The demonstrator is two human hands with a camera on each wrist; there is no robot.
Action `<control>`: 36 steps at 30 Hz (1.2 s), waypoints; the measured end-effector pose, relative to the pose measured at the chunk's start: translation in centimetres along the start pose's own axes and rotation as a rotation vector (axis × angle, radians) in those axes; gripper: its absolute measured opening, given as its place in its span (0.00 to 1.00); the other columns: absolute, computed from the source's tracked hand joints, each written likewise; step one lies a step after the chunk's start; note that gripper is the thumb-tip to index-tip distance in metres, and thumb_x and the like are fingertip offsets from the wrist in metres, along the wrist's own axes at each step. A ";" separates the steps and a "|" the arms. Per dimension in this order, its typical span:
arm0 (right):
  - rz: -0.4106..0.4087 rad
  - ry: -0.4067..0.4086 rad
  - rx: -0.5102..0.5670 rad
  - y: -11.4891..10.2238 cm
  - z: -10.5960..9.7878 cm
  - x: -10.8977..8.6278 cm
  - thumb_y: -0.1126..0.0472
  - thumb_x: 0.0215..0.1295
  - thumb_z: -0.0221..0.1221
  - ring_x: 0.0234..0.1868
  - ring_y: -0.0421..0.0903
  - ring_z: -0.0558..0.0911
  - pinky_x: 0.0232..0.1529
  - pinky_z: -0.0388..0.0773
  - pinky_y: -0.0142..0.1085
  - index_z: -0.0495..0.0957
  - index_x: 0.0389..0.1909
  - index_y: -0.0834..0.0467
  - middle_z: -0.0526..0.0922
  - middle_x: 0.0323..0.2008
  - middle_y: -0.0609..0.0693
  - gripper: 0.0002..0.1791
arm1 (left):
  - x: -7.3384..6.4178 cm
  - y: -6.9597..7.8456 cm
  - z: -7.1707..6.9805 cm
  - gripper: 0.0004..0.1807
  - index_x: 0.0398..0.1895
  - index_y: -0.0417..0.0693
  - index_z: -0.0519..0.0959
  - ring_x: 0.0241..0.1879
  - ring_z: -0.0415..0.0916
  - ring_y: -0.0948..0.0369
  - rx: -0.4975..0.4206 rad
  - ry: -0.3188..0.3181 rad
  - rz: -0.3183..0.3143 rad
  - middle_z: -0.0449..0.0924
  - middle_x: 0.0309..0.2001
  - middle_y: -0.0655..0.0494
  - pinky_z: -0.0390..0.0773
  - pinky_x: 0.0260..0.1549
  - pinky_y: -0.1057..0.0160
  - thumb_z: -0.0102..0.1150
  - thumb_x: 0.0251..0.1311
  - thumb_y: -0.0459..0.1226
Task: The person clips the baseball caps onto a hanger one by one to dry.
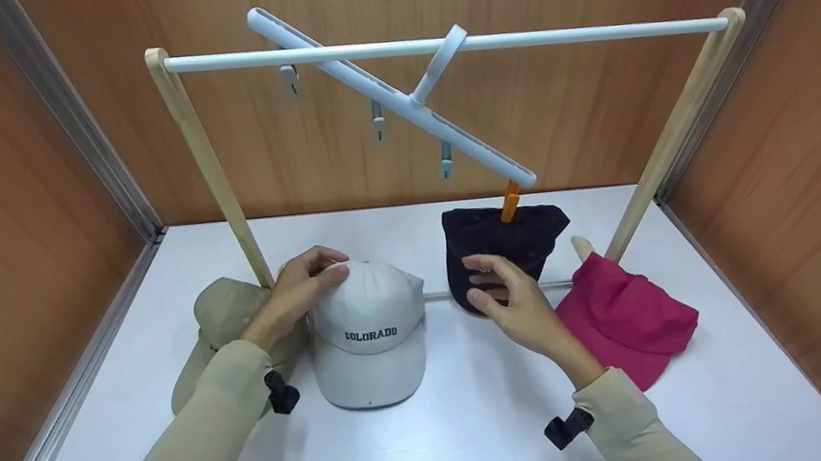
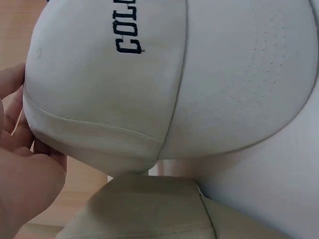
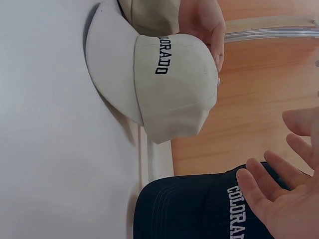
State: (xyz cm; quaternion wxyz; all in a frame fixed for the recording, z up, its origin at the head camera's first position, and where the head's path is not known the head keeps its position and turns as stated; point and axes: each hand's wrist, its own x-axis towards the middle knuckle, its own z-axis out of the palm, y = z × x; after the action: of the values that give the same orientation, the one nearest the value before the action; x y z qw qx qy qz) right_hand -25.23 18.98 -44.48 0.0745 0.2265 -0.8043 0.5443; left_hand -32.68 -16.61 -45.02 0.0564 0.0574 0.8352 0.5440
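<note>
A white baseball cap (image 1: 369, 306) lettered COLORADO stands on the table, brim toward me. My left hand (image 1: 303, 290) holds its crown from the left and behind, thumb on the top edge; the left wrist view shows curled fingers (image 2: 52, 149) against the fabric. To the right, a navy cap (image 1: 476, 247) hangs from an orange clip (image 1: 510, 202) at the low end of a white hanger (image 1: 398, 100). My right hand (image 1: 520, 310) is in front of that cap, fingers loosely bent and holding nothing. Whether it touches the cap I cannot tell.
A white rod (image 1: 587, 34) on wooden posts (image 1: 207, 152) carries the tilted hanger, which has several more clips (image 1: 378, 124). An olive cap (image 1: 226, 312) lies at the left, a magenta cap (image 1: 629, 315) at the right. Wood-grain panels (image 1: 790, 186) enclose the white table (image 1: 402, 457).
</note>
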 end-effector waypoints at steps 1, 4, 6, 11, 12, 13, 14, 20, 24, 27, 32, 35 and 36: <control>0.005 -0.002 -0.003 -0.1 0.0 0.0 0.65 0.77 0.63 0.65 0.56 0.81 0.66 0.78 0.52 0.74 0.71 0.61 0.76 0.68 0.63 0.24 | -0.1 0.1 0.0 0.19 0.62 0.51 0.80 0.55 0.75 0.52 -0.004 -0.002 -0.001 0.81 0.54 0.49 0.77 0.61 0.51 0.63 0.74 0.47; 0.019 -0.005 -0.003 -0.3 0.1 0.1 0.65 0.77 0.62 0.65 0.55 0.81 0.67 0.78 0.51 0.73 0.71 0.61 0.77 0.68 0.59 0.24 | -0.2 0.6 0.3 0.17 0.61 0.52 0.81 0.55 0.75 0.52 -0.014 -0.007 0.003 0.81 0.53 0.49 0.77 0.60 0.51 0.63 0.74 0.46; 0.024 -0.007 -0.006 -0.4 0.1 0.1 0.65 0.77 0.62 0.66 0.56 0.80 0.67 0.78 0.51 0.73 0.71 0.61 0.77 0.68 0.56 0.24 | -0.5 1.0 0.4 0.17 0.60 0.53 0.81 0.54 0.76 0.52 -0.008 -0.008 0.009 0.81 0.53 0.50 0.78 0.59 0.51 0.64 0.74 0.46; 0.022 -0.009 0.004 -0.3 0.1 0.2 0.64 0.77 0.62 0.67 0.62 0.79 0.67 0.78 0.50 0.74 0.71 0.59 0.78 0.68 0.54 0.24 | -0.9 1.7 0.7 0.17 0.60 0.55 0.81 0.54 0.76 0.52 0.008 -0.003 0.023 0.82 0.53 0.52 0.78 0.60 0.52 0.64 0.73 0.47; 0.020 -0.007 0.006 -0.3 0.1 0.2 0.64 0.77 0.62 0.67 0.62 0.79 0.67 0.78 0.50 0.74 0.71 0.59 0.78 0.68 0.54 0.24 | -0.9 1.9 0.7 0.16 0.60 0.55 0.81 0.54 0.76 0.52 0.008 -0.005 0.027 0.82 0.53 0.52 0.78 0.60 0.51 0.64 0.73 0.47; 0.016 -0.006 0.008 -0.3 0.1 0.3 0.64 0.77 0.62 0.67 0.63 0.79 0.67 0.78 0.51 0.74 0.71 0.59 0.78 0.68 0.55 0.24 | -1.0 2.0 0.7 0.16 0.59 0.55 0.81 0.54 0.76 0.52 0.006 -0.008 0.029 0.82 0.54 0.52 0.78 0.61 0.51 0.65 0.73 0.46; 0.011 -0.004 0.010 -0.2 0.1 0.3 0.65 0.77 0.62 0.66 0.63 0.79 0.67 0.78 0.51 0.74 0.71 0.60 0.77 0.68 0.56 0.24 | -1.0 2.1 0.7 0.16 0.59 0.55 0.81 0.54 0.76 0.52 0.003 -0.012 0.035 0.82 0.54 0.52 0.77 0.61 0.51 0.65 0.73 0.46; -0.004 -0.005 -0.001 -0.2 0.0 0.3 0.65 0.77 0.62 0.66 0.63 0.79 0.66 0.78 0.52 0.72 0.71 0.64 0.76 0.68 0.64 0.25 | -1.1 2.9 1.0 0.16 0.58 0.50 0.82 0.54 0.74 0.52 -0.032 -0.038 0.083 0.81 0.55 0.51 0.74 0.59 0.52 0.66 0.71 0.43; 0.002 -0.012 0.006 -0.4 -0.1 0.3 0.64 0.78 0.61 0.67 0.63 0.79 0.67 0.78 0.52 0.72 0.71 0.64 0.76 0.69 0.64 0.25 | -1.3 3.4 1.2 0.16 0.57 0.49 0.81 0.53 0.74 0.52 -0.038 -0.048 0.109 0.81 0.54 0.51 0.74 0.57 0.53 0.66 0.70 0.42; 0.010 -0.012 0.005 -0.5 -0.2 0.3 0.65 0.78 0.62 0.67 0.63 0.79 0.67 0.77 0.52 0.72 0.71 0.63 0.76 0.68 0.61 0.24 | -1.5 3.9 1.3 0.16 0.56 0.49 0.81 0.53 0.73 0.53 -0.043 -0.053 0.122 0.81 0.54 0.51 0.74 0.57 0.54 0.67 0.69 0.42; 0.006 -0.003 0.010 -0.7 -0.2 0.4 0.65 0.77 0.62 0.66 0.63 0.79 0.67 0.77 0.51 0.73 0.71 0.61 0.77 0.68 0.57 0.24 | -1.6 4.6 1.5 0.15 0.55 0.49 0.82 0.53 0.73 0.54 -0.050 -0.074 0.161 0.81 0.55 0.48 0.73 0.55 0.55 0.68 0.68 0.40; 0.009 -0.004 0.013 -0.8 -0.2 0.5 0.65 0.77 0.62 0.67 0.63 0.79 0.68 0.77 0.51 0.73 0.71 0.61 0.77 0.68 0.56 0.24 | -1.8 4.9 1.7 0.14 0.54 0.48 0.81 0.52 0.73 0.54 -0.042 -0.088 0.186 0.81 0.54 0.49 0.74 0.55 0.56 0.67 0.68 0.38; 0.011 -0.005 0.012 -0.9 -0.2 0.5 0.65 0.77 0.62 0.67 0.62 0.79 0.68 0.77 0.51 0.73 0.71 0.60 0.77 0.68 0.55 0.24 | -1.8 5.1 1.7 0.13 0.54 0.48 0.81 0.52 0.73 0.54 -0.040 -0.091 0.192 0.81 0.54 0.49 0.74 0.54 0.56 0.67 0.68 0.38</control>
State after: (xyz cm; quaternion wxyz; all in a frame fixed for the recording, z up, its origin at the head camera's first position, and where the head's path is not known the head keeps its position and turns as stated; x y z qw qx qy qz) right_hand -25.30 18.77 -43.47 0.0679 0.2238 -0.8023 0.5491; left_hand -30.43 -13.28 -41.00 0.0429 0.1608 0.8115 0.5601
